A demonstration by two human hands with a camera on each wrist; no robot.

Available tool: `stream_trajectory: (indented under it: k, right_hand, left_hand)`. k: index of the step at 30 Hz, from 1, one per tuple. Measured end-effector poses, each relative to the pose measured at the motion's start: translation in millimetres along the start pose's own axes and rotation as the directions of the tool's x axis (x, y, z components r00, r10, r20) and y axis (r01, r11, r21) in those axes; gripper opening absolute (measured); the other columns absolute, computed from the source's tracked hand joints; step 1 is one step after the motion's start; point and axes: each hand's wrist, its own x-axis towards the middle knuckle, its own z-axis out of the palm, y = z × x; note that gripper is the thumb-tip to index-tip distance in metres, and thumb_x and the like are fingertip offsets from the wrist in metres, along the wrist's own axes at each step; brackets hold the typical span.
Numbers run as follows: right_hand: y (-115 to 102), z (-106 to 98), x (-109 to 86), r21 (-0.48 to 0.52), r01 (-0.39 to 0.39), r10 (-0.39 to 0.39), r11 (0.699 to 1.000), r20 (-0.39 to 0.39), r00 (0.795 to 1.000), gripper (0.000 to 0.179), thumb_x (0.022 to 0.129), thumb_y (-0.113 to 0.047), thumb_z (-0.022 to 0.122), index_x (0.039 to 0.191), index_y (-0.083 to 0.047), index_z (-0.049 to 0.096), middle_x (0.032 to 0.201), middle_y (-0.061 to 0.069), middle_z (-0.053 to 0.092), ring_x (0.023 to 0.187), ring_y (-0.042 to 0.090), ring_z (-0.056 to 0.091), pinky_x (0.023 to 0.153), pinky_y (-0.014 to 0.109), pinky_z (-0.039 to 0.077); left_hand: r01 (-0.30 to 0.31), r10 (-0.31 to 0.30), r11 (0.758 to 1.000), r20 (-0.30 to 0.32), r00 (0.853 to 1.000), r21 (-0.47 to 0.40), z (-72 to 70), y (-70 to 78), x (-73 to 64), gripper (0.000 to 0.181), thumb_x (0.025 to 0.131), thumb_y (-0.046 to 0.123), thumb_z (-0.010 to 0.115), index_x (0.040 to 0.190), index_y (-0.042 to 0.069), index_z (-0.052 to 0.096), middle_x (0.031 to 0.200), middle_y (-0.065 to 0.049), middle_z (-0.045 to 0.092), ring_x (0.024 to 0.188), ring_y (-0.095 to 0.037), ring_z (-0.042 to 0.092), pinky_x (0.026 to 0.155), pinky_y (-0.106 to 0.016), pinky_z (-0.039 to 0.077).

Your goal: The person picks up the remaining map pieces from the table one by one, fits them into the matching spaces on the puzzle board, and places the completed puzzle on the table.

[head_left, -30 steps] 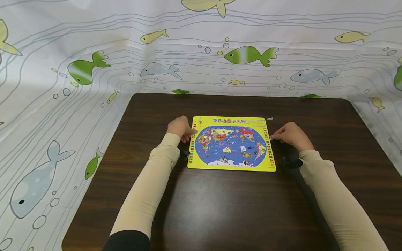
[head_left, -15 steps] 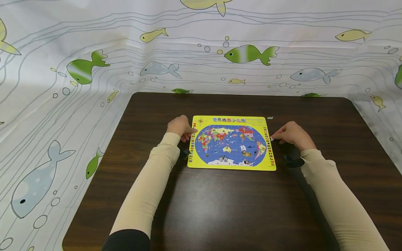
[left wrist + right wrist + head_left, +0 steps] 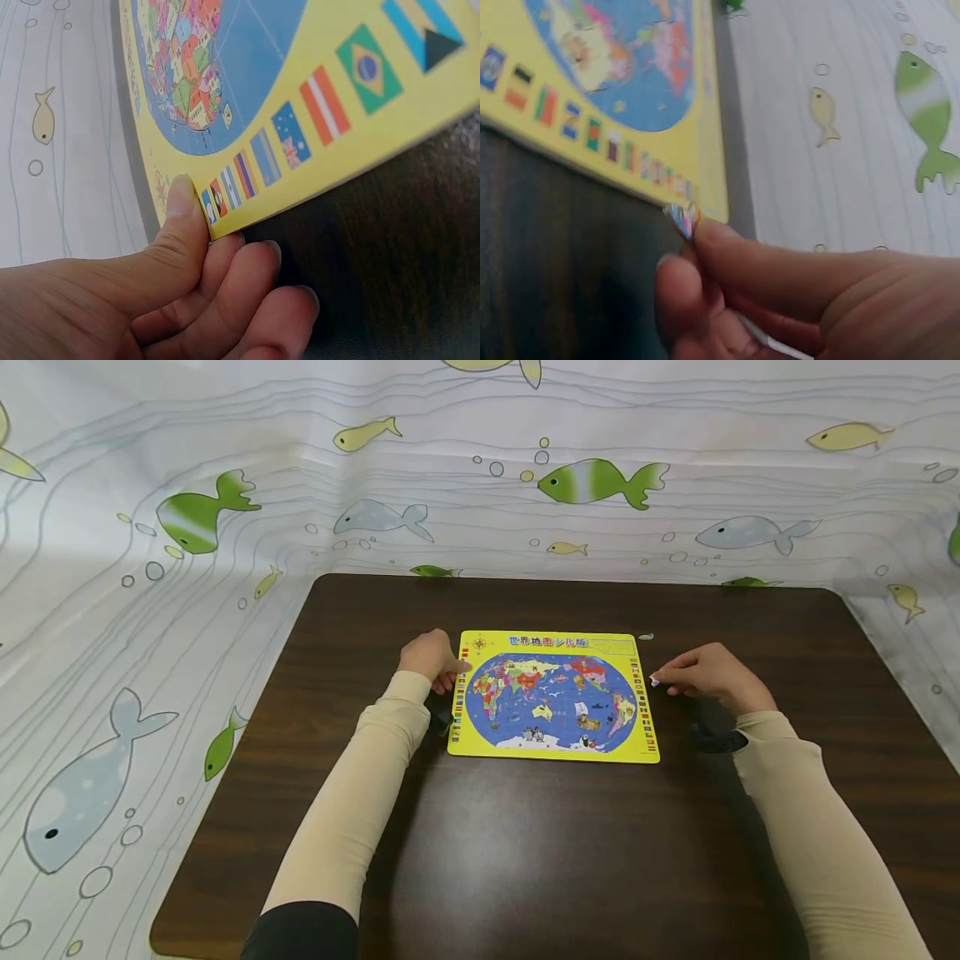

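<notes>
A yellow world map board (image 3: 555, 756), perhaps a jigsaw, lies on the table with printed flags down both sides. At its left edge my left hand (image 3: 431, 658) pinches the rim; in the left wrist view the thumb (image 3: 181, 199) presses on top and the curled fingers are at the underside. Just off the right edge, my right hand (image 3: 712, 675) pinches a tiny pale, shiny piece (image 3: 681, 219) between thumb and fingertips. Its kind is too small to tell. A thin silvery edge (image 3: 772, 343) also shows under that palm in the right wrist view.
The dark wooden table (image 3: 540, 860) carries the board. A small pale scrap (image 3: 646, 637) lies by the board's upper right corner. A white fish-patterned sheet (image 3: 465, 485) hangs behind and to the sides. Black wrist devices (image 3: 718, 739) sit under the wrists.
My right hand has drawn slightly right, away from the board's edge, with the small piece still pinched. The left hand keeps its hold. The head view has tilted a little.
</notes>
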Motion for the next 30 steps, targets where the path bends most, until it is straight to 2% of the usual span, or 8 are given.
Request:
stream_trajectory:
  k: [5,9,15,18,21,30]
  right_hand:
    - [-12.1,2.0,-2.3,0.012,0.086,-0.086,0.996,0.011,0.996,0.046,0.087,-0.040,0.068,0.112,-0.001,0.069,0.103,0.014,0.070,0.083,0.024,0.064,0.076,0.030,0.056]
    - [-25.9,11.9,-3.1,0.017,0.114,-0.115,0.993,0.049,0.992,0.044,0.087,-0.037,0.070,0.112,0.000,0.068,0.101,0.015,0.070,0.083,0.026,0.065,0.078,0.033,0.058]
    - [-32.3,19.9,2.8,-0.046,0.189,-0.183,0.981,0.108,0.977,0.035,0.088,-0.030,0.070,0.109,-0.002,0.070,0.098,0.014,0.071,0.080,0.024,0.064,0.079,0.035,0.058]
    - [-35.0,18.9,9.2,-0.120,0.270,-0.249,0.955,0.163,0.955,0.029,0.088,-0.027,0.070,0.105,-0.003,0.072,0.094,0.011,0.072,0.078,0.022,0.064,0.078,0.034,0.058]
    - [-38.4,17.0,13.9,-0.196,0.348,-0.308,0.917,0.208,0.928,0.023,0.088,-0.025,0.069,0.101,-0.006,0.072,0.091,0.007,0.072,0.077,0.020,0.063,0.077,0.033,0.057]
    - [-45.0,16.5,20.9,-0.308,0.458,-0.376,0.834,0.291,0.880,0.009,0.088,-0.019,0.070,0.093,-0.012,0.070,0.085,0.003,0.065,0.075,0.018,0.056,0.072,0.029,0.050]
  left_hand:
    - [0.008,-0.008,1.000,-0.003,1.000,0.002,-1.7,-0.2,-0.6,0.038,0.089,0.039,0.066,0.083,0.002,0.073,0.081,-0.012,0.073,0.074,-0.023,0.073,0.055,-0.026,0.054]
    - [0.015,-0.015,1.000,0.002,1.000,0.001,-1.8,-0.3,0.2,0.039,0.089,0.039,0.066,0.083,0.002,0.073,0.080,-0.012,0.073,0.073,-0.023,0.073,0.055,-0.026,0.054]
    - [0.021,-0.021,1.000,0.007,1.000,-0.005,-0.5,1.8,1.8,0.039,0.089,0.039,0.066,0.084,0.002,0.073,0.080,-0.011,0.073,0.072,-0.022,0.073,0.055,-0.026,0.054]
    - [0.033,-0.033,0.999,0.009,0.999,-0.017,-1.4,1.6,2.5,0.038,0.088,0.039,0.067,0.085,0.002,0.073,0.081,-0.012,0.073,0.072,-0.022,0.073,0.055,-0.026,0.054]
    - [0.036,-0.036,0.999,0.009,0.999,-0.024,-1.9,1.2,3.5,0.038,0.088,0.039,0.067,0.085,0.002,0.073,0.081,-0.012,0.073,0.071,-0.022,0.073,0.055,-0.026,0.054]
    - [0.033,-0.033,0.999,0.015,0.999,-0.042,-0.4,0.1,4.2,0.038,0.088,0.039,0.067,0.085,0.002,0.073,0.080,-0.011,0.073,0.070,-0.021,0.072,0.054,-0.026,0.054]
